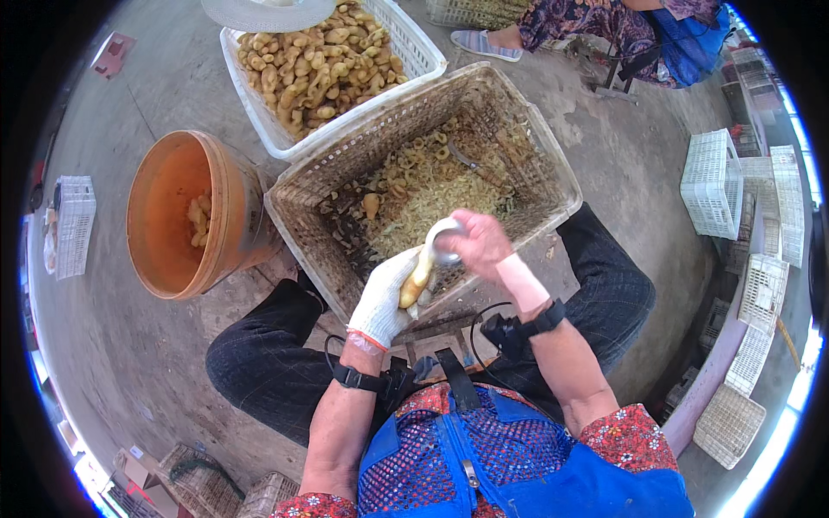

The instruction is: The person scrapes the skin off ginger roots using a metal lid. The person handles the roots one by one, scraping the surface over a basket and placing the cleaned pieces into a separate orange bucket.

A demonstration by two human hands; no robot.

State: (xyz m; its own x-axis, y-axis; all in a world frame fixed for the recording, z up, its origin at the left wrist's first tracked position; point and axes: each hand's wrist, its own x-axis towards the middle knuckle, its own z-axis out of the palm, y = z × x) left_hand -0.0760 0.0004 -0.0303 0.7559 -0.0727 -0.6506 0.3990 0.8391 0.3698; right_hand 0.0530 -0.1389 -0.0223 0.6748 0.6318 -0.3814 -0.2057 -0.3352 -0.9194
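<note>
My left hand [380,298], in a white knitted glove with an orange cuff, is closed around a pale yellow piece of ginger [416,283]. Bare and curled, my right hand [482,245] grips a ring-shaped scraper [439,230]. The ring is at the upper end of the ginger; motion blur hides whether its edge touches. Both hands are over the near side of a dirty plastic crate [546,142] between my knees. Pale peelings [440,203] cover much of its bottom, with a loose brownish lump [371,205] among them.
A white crate [423,39] heaped with ginger [315,73] stands beyond. An orange bucket [160,164] to the left holds a few pieces. Another person's leg and sandal [488,45] show at the far right. White crates [712,183] line the right side.
</note>
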